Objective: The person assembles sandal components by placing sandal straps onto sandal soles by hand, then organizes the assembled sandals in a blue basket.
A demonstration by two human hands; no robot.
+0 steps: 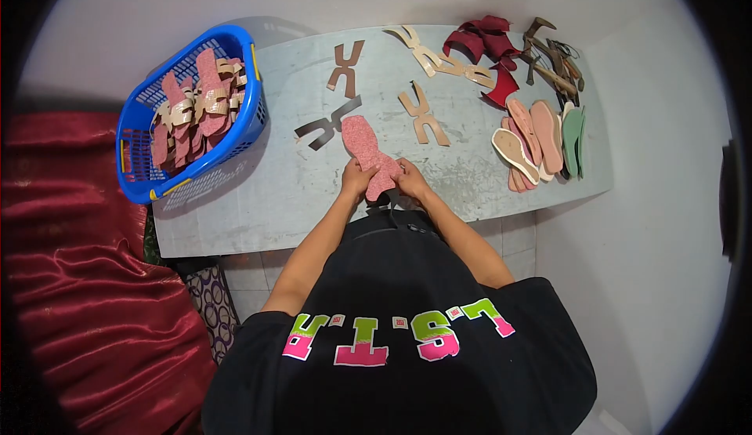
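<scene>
A pink speckled insole (pixel 362 139) points away from me over the near edge of the table, close to my body. My left hand (pixel 356 179) is closed on its left side, thumb on top. On the opposite side my right hand (pixel 410 178) grips it near the narrow part. Something black, like a strap piece (pixel 389 197), shows at the insole's near end, partly hidden. Just past the insole lies a dark X-shaped strap (pixel 327 124), its edge close to the toe. A beige X-shaped strap (pixel 423 114) rests to the right.
A blue basket (pixel 249 114) of strapped pink soles stands at the left. A brown strap (pixel 345 68) and cream straps (pixel 427 55) lie farther back. Dark red pieces (pixel 482 41), hammers (pixel 540 27) and several loose soles (pixel 546 137) occupy the right of the table (pixel 274 200).
</scene>
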